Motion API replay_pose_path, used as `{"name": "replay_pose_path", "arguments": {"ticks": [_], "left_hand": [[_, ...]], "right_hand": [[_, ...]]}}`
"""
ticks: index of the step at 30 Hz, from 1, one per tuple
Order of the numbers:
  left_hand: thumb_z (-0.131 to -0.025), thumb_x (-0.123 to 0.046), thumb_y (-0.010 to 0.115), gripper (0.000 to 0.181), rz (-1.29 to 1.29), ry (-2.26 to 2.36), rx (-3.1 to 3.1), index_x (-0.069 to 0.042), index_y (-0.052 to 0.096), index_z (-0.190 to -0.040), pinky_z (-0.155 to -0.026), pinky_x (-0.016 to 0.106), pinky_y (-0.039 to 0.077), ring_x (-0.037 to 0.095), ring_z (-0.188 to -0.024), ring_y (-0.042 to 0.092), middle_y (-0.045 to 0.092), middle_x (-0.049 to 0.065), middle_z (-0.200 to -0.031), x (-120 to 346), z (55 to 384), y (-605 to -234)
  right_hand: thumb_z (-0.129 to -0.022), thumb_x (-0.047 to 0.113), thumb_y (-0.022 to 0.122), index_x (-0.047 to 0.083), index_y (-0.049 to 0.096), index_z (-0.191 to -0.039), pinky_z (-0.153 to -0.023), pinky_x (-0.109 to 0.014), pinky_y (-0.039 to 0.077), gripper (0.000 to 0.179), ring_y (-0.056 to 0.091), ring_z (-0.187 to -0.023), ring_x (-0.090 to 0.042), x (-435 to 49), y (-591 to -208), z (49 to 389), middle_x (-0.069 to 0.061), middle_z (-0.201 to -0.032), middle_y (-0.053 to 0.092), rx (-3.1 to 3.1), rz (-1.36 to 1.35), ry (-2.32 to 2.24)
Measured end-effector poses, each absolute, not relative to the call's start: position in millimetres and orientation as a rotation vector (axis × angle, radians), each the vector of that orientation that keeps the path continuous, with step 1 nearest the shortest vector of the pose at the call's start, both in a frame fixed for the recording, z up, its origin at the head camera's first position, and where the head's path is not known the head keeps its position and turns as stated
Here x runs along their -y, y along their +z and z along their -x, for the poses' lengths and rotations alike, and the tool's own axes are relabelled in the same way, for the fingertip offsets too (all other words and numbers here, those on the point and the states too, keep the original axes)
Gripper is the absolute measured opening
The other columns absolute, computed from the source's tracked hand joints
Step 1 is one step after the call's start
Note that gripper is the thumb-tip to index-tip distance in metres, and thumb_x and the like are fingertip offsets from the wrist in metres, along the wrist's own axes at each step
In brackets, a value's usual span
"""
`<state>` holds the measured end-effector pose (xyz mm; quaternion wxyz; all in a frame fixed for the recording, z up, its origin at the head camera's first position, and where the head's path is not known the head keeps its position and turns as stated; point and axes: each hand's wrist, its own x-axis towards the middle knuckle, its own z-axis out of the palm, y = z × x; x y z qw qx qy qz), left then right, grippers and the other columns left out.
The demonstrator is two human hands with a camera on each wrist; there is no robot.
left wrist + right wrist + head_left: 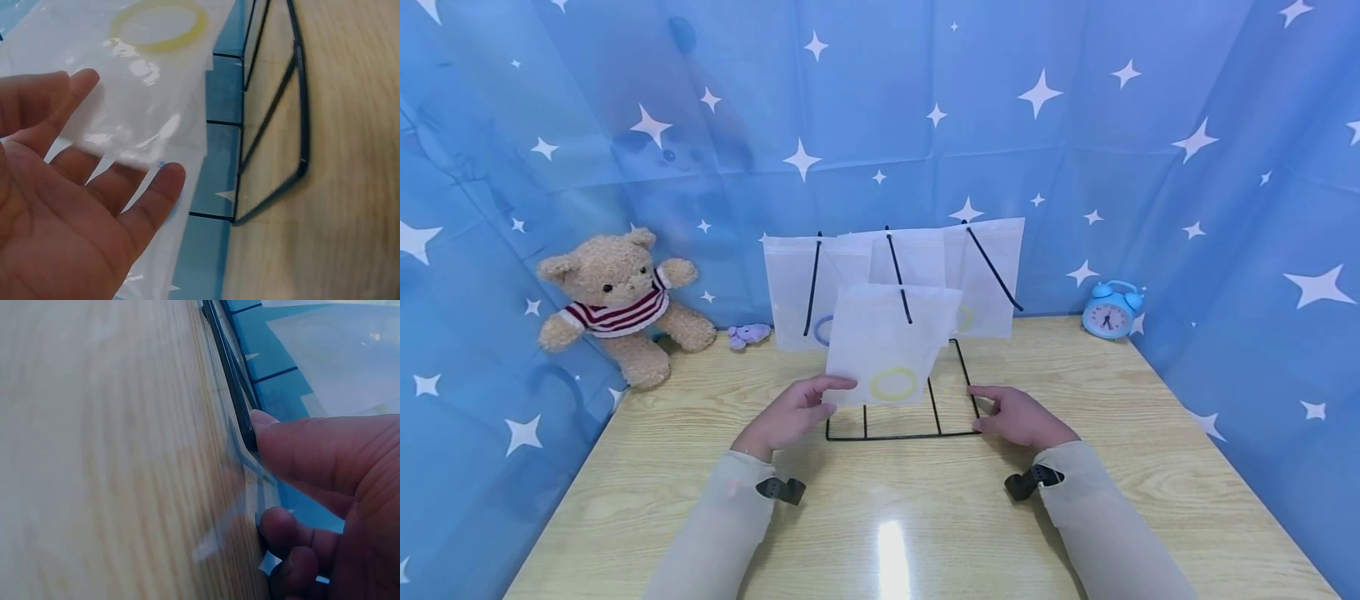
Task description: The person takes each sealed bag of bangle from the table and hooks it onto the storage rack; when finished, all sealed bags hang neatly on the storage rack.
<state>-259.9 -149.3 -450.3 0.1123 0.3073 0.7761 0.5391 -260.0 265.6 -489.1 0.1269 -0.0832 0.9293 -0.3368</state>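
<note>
A black wire rack stands on the table, with translucent white zip bags hanging on its slanted prongs. My right hand grips the rack's base at the near right corner. Its thumb lies against the black wire in the right wrist view. My left hand is at the lower left of the front bag, fingers extended and fingertips right at the plastic. A yellow ring shows on that front bag. Behind it hang a left bag with a blue ring, a middle bag and a right bag.
A teddy bear in a striped shirt sits at the back left, beside a small purple plush toy. A blue alarm clock stands at the back right. A blue star-patterned curtain surrounds the wooden table.
</note>
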Motion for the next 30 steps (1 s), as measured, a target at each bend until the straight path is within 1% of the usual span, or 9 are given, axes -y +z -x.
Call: {"name": "replay_pose_path", "arguments": {"ticks": [3, 7, 11, 14, 18, 21, 26, 29, 30], "left_hand": [[-0.105, 0.005, 0.051, 0.041, -0.867, 1.549, -2.33, -0.004, 0.063, -0.143, -0.105, 0.044, 0.049, 0.03, -0.125, 0.057, 0.055, 0.012, -0.156, 149.4, 261.1, -452.7], [-0.106, 0.002, 0.05, 0.039, -0.803, 1.536, -2.399, -0.009, 0.069, -0.138, -0.089, 0.03, 0.053, 0.023, -0.095, 0.055, 0.06, 0.009, -0.152, 147.6, 261.1, -454.5], [-0.106, 0.002, 0.05, 0.038, -0.707, 1.577, -2.456, -0.015, 0.074, -0.131, -0.1, 0.031, 0.052, 0.018, -0.113, 0.059, 0.064, 0.004, -0.148, 145.7, 260.2, -454.5], [-0.106, 0.003, 0.05, 0.038, -0.661, 1.622, -2.468, -0.014, 0.075, -0.13, -0.095, 0.039, 0.056, 0.024, -0.109, 0.064, 0.064, 0.006, -0.146, 144.9, 259.9, -454.5], [-0.107, 0.003, 0.047, 0.04, -0.646, 1.692, -2.424, -0.012, 0.071, -0.136, -0.084, 0.045, 0.061, 0.034, -0.09, 0.068, 0.067, 0.015, -0.134, 143.6, 260.7, -454.7], [-0.107, 0.003, 0.047, 0.042, -0.653, 1.739, -2.393, -0.011, 0.067, -0.141, -0.086, 0.041, 0.062, 0.035, -0.093, 0.07, 0.066, 0.02, -0.125, 142.8, 261.1, -454.2], [-0.107, 0.005, 0.045, 0.046, -0.644, 1.799, -2.35, -0.011, 0.061, -0.147, -0.092, 0.041, 0.062, 0.041, -0.1, 0.07, 0.063, 0.021, -0.121, 141.6, 260.2, -451.7], [-0.107, 0.004, 0.044, 0.048, -0.632, 1.81, -2.344, -0.012, 0.059, -0.149, -0.085, 0.035, 0.062, 0.048, -0.104, 0.069, 0.06, 0.023, -0.108, 141.1, 259.1, -449.5], [-0.107, 0.004, 0.044, 0.048, -0.635, 1.815, -2.341, -0.013, 0.058, -0.15, -0.085, 0.036, 0.062, 0.045, -0.1, 0.069, 0.059, 0.023, -0.105, 140.8, 259.0, -449.2]], "right_hand": [[-0.097, 0.024, 0.076, 0.018, 0.052, -0.158, -0.068, -0.035, 0.042, 0.065, 0.05, -0.075, -0.021, -265.2, -488.5, 259.6, -0.002, -0.073, 0.052, -2.704, 0.245, -0.975], [-0.097, 0.023, 0.075, 0.018, 0.052, -0.158, -0.066, -0.035, 0.041, 0.066, 0.05, -0.073, -0.021, -264.1, -486.2, 258.6, -0.001, -0.071, 0.051, -2.699, 0.241, -0.974], [-0.097, 0.023, 0.075, 0.019, 0.051, -0.158, -0.064, -0.035, 0.041, 0.066, 0.048, -0.071, -0.021, -263.5, -485.3, 258.2, -0.001, -0.07, 0.049, -2.689, 0.224, -0.98], [-0.098, 0.023, 0.075, 0.019, 0.051, -0.159, -0.066, -0.035, 0.042, 0.066, 0.049, -0.073, -0.021, -263.4, -485.6, 258.4, -0.002, -0.073, 0.051, -2.684, 0.21, -0.984], [-0.097, 0.023, 0.075, 0.019, 0.051, -0.158, -0.067, -0.035, 0.043, 0.066, 0.051, -0.076, -0.022, -263.4, -485.7, 258.4, -0.004, -0.078, 0.054, -2.691, 0.205, -0.976], [-0.097, 0.023, 0.076, 0.019, 0.051, -0.158, -0.068, -0.035, 0.042, 0.066, 0.051, -0.077, -0.022, -263.4, -485.8, 258.1, -0.005, -0.081, 0.055, -2.696, 0.207, -0.971], [-0.098, 0.023, 0.076, 0.02, 0.051, -0.158, -0.068, -0.035, 0.042, 0.066, 0.05, -0.079, -0.022, -263.7, -485.7, 258.2, -0.005, -0.083, 0.054, -2.699, 0.214, -0.968], [-0.097, 0.023, 0.076, 0.019, 0.051, -0.158, -0.069, -0.035, 0.041, 0.065, 0.05, -0.079, -0.022, -263.5, -485.3, 258.4, -0.005, -0.083, 0.053, -2.7, 0.215, -0.97], [-0.097, 0.023, 0.076, 0.019, 0.051, -0.158, -0.069, -0.035, 0.041, 0.065, 0.05, -0.079, -0.022, -263.4, -485.1, 258.4, -0.005, -0.083, 0.052, -2.7, 0.214, -0.972]]}}
